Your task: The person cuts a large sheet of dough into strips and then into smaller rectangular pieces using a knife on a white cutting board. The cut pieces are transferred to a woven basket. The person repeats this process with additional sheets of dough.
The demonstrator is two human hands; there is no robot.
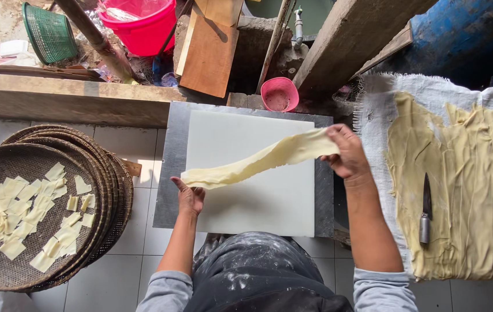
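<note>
We work low over a pale tiled floor (116,277), with rough timber and rubble beyond it. Nearest us is our dusty dark apron (258,271). Just past it a white board (246,173) lies on a grey metal sheet (168,173). Over the board we hold a long pale dough strip (252,164) stretched in the air, sagging and twisted. Our left hand (190,197) pinches its lower end between fingers and thumb, palm up, and our right hand (347,153) is closed on its upper end, held higher.

To the left a stack of round woven trays (108,173) rests on the tiles, and the top one carries many small cut dough pieces (27,214), scattered flat. To the right a frayed white cloth (373,115) is spread with wide dough sheets (472,190), wrinkled and overlapping, and a dark-bladed knife (425,211) lies on them, point away from us.

Farther off, a small pink bowl (279,93) sits just behind the metal sheet. A brown plank (209,55) leans beside it and a heavy beam (350,40) slants across to the right. A long wooden sill (67,98) runs along the left. Beyond it stand a red bucket (142,26) and a green basket (50,32), with a pole (99,40) crossing between them. A blue barrel (466,34) fills the far right corner. We see no labels or signs.
</note>
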